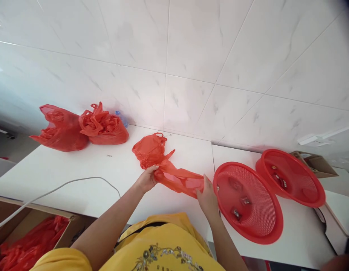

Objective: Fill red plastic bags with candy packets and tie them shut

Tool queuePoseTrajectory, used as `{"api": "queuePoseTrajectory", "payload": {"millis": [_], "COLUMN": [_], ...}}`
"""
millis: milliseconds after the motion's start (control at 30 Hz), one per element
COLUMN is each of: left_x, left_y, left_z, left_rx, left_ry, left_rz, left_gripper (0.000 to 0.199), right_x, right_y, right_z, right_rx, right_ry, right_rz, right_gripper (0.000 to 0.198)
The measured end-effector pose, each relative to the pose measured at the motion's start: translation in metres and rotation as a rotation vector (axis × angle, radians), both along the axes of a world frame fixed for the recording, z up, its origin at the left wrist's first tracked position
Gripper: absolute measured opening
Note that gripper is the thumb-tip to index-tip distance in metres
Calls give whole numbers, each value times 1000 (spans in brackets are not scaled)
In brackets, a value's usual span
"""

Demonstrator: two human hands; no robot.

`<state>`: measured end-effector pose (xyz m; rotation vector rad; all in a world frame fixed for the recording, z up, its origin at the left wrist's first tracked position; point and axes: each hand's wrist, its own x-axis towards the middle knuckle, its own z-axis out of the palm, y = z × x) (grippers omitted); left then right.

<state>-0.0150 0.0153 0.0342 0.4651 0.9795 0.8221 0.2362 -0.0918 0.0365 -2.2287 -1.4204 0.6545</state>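
Being gripped at its two ends by the closed fingers of the left hand (pixel 147 179) and the right hand (pixel 207 196), a thin translucent red plastic bag (pixel 177 178) is held over the white flat tabletop (pixel 106 165). Just beside the right hand, a round red mesh-walled plastic basket (pixel 263 203) is seen.

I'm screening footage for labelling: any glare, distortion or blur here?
Head view: bright glare patches at the far left of the tiled wall; head view: wide-angle stretch, slanting wall lines, dark upper-right corner; head view: left hand, right hand and held red bag fairly clear.
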Motion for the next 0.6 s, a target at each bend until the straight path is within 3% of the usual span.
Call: {"api": "queuePoseTrajectory", "payload": {"millis": [233,300,400,500,600], "left_x": [6,10,18,24,22], "left_y": [-7,-9,-14,-16,-13], "left_z": [-12,-14,-15,-17,-18], "left_rx": [-99,-128,-217,-261,-196], "left_ry": [94,100,71,6,-19], "left_rz": [37,27,10,33,99], "left_gripper": [22,24,26,25,23], "right_x": [6,1,-10,-17,-16], "right_y": [4,6,13,20,16], "right_z": [2,6,5,-7,-24], "right_rx": [77,90,75,-55,-277], "right_ry": [105,187,236,146,152], "right_rz": [-2,4,136,299,390], "right_gripper": [69,58,35,26,16]}}
